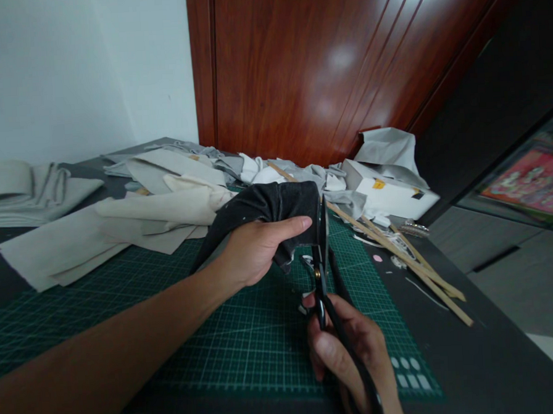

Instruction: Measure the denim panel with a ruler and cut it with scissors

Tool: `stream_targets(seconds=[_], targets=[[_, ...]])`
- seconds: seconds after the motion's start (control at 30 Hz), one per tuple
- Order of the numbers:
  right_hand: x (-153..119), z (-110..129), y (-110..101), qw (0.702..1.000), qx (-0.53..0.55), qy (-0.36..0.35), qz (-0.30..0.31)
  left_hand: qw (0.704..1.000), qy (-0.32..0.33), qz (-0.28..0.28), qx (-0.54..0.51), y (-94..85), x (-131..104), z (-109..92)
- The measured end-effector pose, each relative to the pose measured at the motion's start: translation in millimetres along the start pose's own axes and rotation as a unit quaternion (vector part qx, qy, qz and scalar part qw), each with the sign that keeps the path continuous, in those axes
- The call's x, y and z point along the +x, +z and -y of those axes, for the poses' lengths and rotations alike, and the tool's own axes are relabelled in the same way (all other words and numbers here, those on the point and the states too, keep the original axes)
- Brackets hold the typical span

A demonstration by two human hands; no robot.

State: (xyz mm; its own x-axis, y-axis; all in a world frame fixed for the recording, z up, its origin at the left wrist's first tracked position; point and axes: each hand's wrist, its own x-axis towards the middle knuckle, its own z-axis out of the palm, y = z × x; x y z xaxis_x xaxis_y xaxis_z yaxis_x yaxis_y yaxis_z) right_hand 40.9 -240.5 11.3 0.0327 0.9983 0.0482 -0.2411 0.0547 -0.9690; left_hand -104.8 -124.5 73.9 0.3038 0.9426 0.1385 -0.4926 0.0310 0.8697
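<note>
My left hand [264, 248] grips a piece of black fabric [258, 202], thumb on top, holding it up above the green cutting mat [246, 344]. The fabric droops away to the left, behind my wrist. In my right hand [353, 345] is a pair of black-handled scissors [318, 274], its blades pointing up and away from me. The blades stand at the right edge of the fabric, slightly parted. A narrow dark strip [339, 278] hangs just right of the blades. Small white scraps lie on the mat behind the scissors.
Folded pale cloth [20, 189] and loose cream pieces [165, 206] cover the left and back of the table. Wooden sticks [409, 262] lie at the right, near a white box [387, 189]. Behind stands a reddish wooden panel [297, 70].
</note>
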Motion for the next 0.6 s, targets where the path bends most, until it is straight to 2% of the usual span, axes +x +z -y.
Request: stream_targets(seconds=[0.6], targets=[[-1.4, -2.1, 0.9, 0.998, -0.058, 0.004, -0.025, 1.000, -0.009, 0.002, -0.009, -1.2, 0.3, 2.9]])
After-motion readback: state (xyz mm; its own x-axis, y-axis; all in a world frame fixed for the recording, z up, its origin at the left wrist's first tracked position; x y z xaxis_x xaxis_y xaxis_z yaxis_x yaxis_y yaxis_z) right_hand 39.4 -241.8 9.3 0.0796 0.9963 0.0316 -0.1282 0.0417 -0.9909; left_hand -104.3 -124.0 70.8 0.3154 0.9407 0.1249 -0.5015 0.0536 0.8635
